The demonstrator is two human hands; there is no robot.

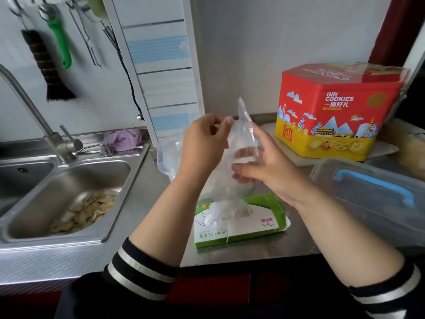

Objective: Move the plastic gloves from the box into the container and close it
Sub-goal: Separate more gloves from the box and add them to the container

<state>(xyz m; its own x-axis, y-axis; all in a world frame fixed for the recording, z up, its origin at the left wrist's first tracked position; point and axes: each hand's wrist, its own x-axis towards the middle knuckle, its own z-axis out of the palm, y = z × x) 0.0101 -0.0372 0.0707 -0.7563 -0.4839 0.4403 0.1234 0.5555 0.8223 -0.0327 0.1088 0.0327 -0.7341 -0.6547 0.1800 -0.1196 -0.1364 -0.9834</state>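
A green and white glove box [239, 224] lies flat on the steel counter near its front edge, its top slot open. A bunch of clear plastic gloves [239, 143] rises out of the slot, held up above the box. My left hand [202, 148] pinches the bunch near its top. My right hand [264, 166] grips it from the right, fingers wrapped behind the film. A clear plastic container [377, 199] with a blue handle on its lid stands at the right, its lid on.
A red and yellow cookie tin [333, 111] stands behind the container. More crumpled clear plastic [167, 157] lies behind my left hand. A steel sink [69, 196] with peelings and a tap [34, 116] fill the left. Utensils hang on the wall.
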